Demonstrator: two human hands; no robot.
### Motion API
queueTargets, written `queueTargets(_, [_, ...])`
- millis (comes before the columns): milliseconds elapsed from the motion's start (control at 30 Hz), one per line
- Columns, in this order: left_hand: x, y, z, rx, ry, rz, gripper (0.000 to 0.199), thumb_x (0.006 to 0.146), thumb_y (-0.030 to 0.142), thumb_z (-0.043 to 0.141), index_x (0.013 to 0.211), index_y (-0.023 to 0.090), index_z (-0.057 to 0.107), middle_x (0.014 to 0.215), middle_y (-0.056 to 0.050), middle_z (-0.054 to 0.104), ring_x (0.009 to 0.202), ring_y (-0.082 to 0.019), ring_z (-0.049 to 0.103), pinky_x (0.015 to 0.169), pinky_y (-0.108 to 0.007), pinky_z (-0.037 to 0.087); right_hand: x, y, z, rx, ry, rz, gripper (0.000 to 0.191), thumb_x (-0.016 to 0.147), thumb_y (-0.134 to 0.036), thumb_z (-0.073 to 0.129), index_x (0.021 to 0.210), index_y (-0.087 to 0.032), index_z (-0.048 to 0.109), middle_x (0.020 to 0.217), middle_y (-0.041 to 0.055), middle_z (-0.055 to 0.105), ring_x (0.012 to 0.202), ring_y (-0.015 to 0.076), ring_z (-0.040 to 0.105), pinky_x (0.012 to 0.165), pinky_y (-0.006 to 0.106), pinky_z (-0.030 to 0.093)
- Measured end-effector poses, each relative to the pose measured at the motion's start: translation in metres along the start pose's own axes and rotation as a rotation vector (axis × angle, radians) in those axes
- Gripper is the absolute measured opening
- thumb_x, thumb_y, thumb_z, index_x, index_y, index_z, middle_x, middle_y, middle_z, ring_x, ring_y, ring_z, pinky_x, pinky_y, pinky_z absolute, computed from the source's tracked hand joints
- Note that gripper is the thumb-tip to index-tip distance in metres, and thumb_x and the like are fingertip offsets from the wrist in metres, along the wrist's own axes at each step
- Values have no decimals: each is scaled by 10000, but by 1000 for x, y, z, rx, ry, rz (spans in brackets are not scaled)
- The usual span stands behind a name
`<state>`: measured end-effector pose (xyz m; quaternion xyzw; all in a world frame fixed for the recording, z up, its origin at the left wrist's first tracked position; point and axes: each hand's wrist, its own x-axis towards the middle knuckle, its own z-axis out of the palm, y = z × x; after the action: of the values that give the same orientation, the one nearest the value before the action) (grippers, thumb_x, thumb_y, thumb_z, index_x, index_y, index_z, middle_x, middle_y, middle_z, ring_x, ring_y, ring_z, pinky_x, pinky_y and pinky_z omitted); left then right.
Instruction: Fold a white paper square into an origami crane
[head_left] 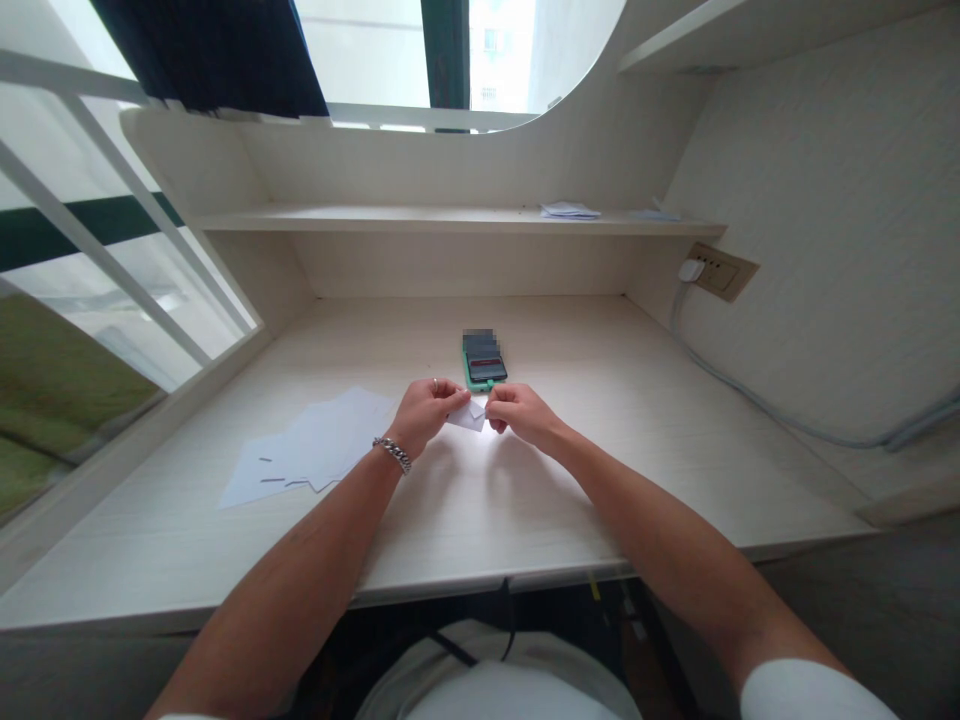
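My left hand [424, 410], with a ring and a chain bracelet, pinches a small folded white paper [467, 416] between thumb and fingers. At the paper's right edge, the curled fingers of my right hand [523, 413] are closed on it; the fingertips are partly hidden. The paper is held just above the desk [600, 400]. Right behind both hands lies a phone in a green case [487, 368], its screen facing up.
White sheets of paper [319, 440] overlap on the desk to the left. More folded paper [570, 211] rests on the shelf [390, 222] at the back. A white plug [691, 270] sits in the wall socket [724, 272], its grey cable [757, 400] running along the right wall.
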<state>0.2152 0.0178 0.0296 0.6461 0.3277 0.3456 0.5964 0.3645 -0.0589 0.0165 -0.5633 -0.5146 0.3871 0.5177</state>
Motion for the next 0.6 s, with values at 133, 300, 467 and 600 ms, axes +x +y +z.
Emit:
queueTargets(133, [4,1,-6,-71,40,-21,378,485,400,854,615,125,629,561,2,590,520,-99,509,520,-237,382,0,1,-6,33,1,-2,87,635,-195,570,553,-177,548,482,-10,560,469,111,491,489,240,384])
queueTargets(300, [5,2,-10,-153,173,-22,434,449,415,882,662,125,640,634,-21,646,605,-134,594,617,-280,487,-3,-2,-13,96,77,14,79,673,-231,627,651,-159,607,590,13,627,541,122,558,552,257,445])
queueTargets(467, [2,1,2,-143,67,-4,430,527,458,854,709,122,658,669,-43,671,627,-149,619,616,-289,505,-1,-2,-6,169,66,2,238,694,-383,707,723,-169,605,644,-8,616,571,125,588,569,267,472])
queueTargets(600, [0,0,0,25,-81,23,332,596,409,810,702,122,680,647,-39,661,602,-136,603,590,-266,493,0,2,-4,156,61,17,238,678,-382,712,709,-167,614,659,-5,611,596,125,582,565,262,473])
